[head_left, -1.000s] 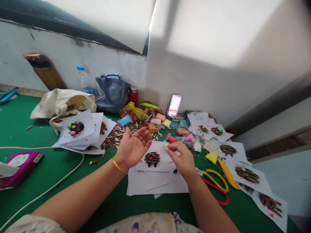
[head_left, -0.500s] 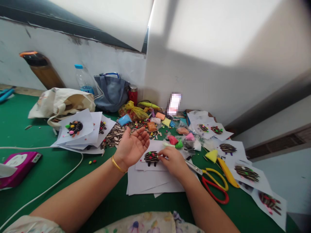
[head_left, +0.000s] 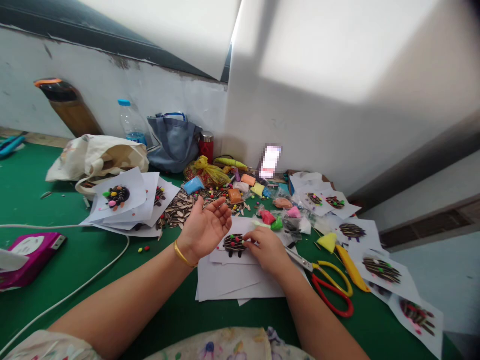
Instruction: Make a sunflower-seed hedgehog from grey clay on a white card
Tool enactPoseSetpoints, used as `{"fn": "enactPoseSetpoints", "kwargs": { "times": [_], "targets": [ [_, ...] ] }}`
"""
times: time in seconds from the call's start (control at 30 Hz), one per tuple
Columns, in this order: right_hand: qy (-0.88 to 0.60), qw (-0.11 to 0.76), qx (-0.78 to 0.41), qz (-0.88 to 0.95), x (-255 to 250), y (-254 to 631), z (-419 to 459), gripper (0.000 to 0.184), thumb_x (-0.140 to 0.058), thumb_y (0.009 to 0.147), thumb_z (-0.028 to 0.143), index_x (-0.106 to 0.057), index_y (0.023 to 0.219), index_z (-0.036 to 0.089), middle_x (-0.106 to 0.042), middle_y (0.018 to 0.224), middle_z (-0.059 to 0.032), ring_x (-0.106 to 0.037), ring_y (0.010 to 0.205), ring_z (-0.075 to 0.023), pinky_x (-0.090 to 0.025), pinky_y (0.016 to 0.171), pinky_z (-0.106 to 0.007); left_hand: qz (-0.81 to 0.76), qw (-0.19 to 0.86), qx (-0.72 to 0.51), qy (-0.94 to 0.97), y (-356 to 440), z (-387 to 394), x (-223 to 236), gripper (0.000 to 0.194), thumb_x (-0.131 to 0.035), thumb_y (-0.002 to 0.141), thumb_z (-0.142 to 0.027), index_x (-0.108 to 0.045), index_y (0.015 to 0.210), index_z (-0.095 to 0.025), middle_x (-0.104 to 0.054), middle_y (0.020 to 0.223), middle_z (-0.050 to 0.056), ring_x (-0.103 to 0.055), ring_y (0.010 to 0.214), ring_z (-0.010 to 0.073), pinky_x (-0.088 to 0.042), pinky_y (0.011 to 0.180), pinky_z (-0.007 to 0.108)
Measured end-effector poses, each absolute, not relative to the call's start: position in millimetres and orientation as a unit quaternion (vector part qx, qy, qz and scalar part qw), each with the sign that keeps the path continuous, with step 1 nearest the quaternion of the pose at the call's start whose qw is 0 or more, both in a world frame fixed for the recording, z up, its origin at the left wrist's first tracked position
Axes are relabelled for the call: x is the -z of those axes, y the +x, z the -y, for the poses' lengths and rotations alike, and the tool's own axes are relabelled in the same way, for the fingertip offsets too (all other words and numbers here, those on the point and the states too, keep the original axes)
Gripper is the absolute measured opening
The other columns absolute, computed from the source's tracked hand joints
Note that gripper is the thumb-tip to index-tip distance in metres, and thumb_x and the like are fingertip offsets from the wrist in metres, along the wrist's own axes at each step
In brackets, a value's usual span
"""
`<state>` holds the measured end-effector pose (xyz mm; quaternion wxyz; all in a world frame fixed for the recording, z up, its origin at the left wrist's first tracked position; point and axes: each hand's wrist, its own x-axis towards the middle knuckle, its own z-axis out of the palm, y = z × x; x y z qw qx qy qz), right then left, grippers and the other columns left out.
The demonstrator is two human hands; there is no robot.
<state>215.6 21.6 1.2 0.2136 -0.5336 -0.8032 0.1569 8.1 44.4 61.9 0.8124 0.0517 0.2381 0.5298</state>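
Observation:
My left hand (head_left: 206,225) is turned palm up with its fingers loosely spread, above the left edge of a white sheet (head_left: 221,280) in a stack of paper. On the top sheet is a hedgehog-like figure (head_left: 234,243) made of striped sunflower seeds, with red and green dots on its back and dark legs. At the figure's right side, my right hand (head_left: 267,248) has thumb and forefinger pinched together. Whatever lies between those fingertips is too small to name. Scissors (head_left: 326,280) with yellow and red handles lie beside my right wrist.
Sunflower seeds (head_left: 178,210) are heaped behind my left hand. Bagged coloured clay (head_left: 268,217) lies further back. Finished seed pictures (head_left: 381,270) line the right side; more sheets (head_left: 129,192) lie left. A yellow cutter (head_left: 352,268) rests beside the scissors. A white cable (head_left: 93,277) crosses the left.
The view has shifted very slightly. Both hands keep the same pose and place over the paper.

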Motion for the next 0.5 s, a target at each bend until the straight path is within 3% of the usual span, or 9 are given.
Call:
{"fn": "enactPoseSetpoints", "kwargs": {
  "times": [0.5],
  "targets": [
    [-0.542, 0.2, -0.133, 0.806, 2.3, 212.1, -21.8, 0.003, -0.07, 0.083, 0.019, -0.07, 0.082, 0.022, -0.065, 0.081, -0.0012, -0.058, 0.084, -0.0173, -0.04, 0.075, -0.028, -0.243, 0.813, -0.527, 0.049, 8.4, -44.7, -60.0, 0.049, -0.035, 0.097, -0.052, -0.065, 0.094, -0.014, -0.064, 0.078, 0.008, -0.066, 0.074, 0.0186, -0.055, 0.067, 0.034]
  ]
}}
